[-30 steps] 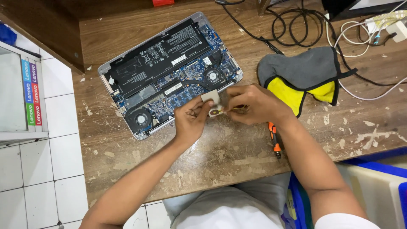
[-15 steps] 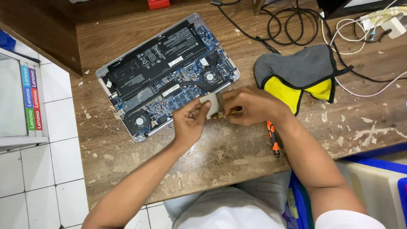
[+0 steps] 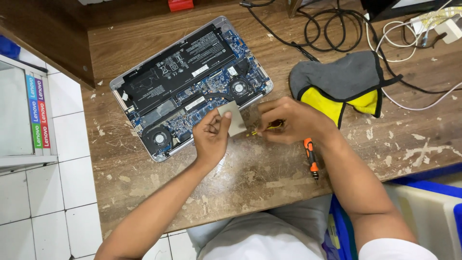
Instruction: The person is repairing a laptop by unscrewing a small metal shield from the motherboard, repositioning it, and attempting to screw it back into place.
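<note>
Grey flat square pad pinched in left hand, tilted, long axis running up-left to down-right, just off the opened laptop edge. Thin yellow-tipped tool gripped in closed right hand, pointing left toward pad, above worn wooden desk.

- The opened laptop lies on the bench, at its left and far part.
- The cloth lies to the right of the laptop.
- The cables lie behind the cloth.
- The screwdriver lies on the bench near its front edge, in front of the cloth.
</note>
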